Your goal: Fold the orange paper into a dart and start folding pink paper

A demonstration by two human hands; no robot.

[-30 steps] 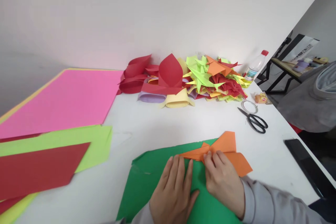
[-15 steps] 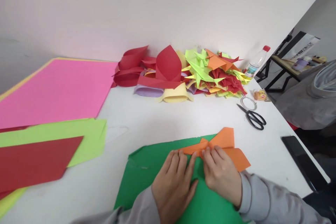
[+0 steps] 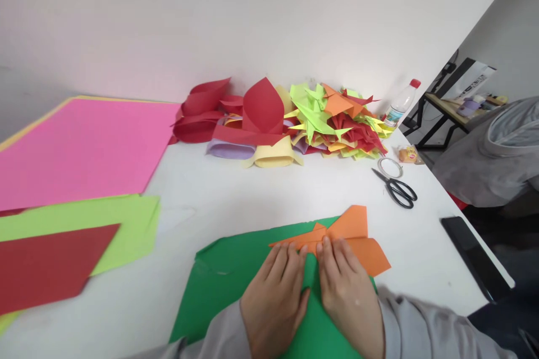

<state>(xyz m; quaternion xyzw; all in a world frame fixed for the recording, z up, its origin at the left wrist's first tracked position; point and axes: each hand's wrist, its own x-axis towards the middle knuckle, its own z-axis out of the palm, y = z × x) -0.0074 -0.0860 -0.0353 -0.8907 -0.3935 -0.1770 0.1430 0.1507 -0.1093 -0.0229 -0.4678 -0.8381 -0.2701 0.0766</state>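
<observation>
My left hand (image 3: 273, 297) lies flat, fingers stretched out, on a green paper sheet (image 3: 219, 280) near the table's front edge. My right hand (image 3: 347, 291) lies beside it, its fingertips pressing down on a folded orange paper piece (image 3: 353, 233) that rests on the green sheet's far right corner. Both hands' fingertips meet at the orange fold. Neither hand grips anything.
A heap of folded paper shapes (image 3: 290, 120) in red, lime, yellow and orange lies by the wall. Black scissors (image 3: 398, 190), a tape ring (image 3: 389, 167), a plastic bottle (image 3: 400, 104) and a black phone (image 3: 474, 258) are at the right. Pink (image 3: 80, 148), lime (image 3: 84, 224) and red (image 3: 46, 266) sheets lie left.
The view has drifted so everything sits a little further left. Both hands have slid slightly along the orange fold and now lie closer together.
</observation>
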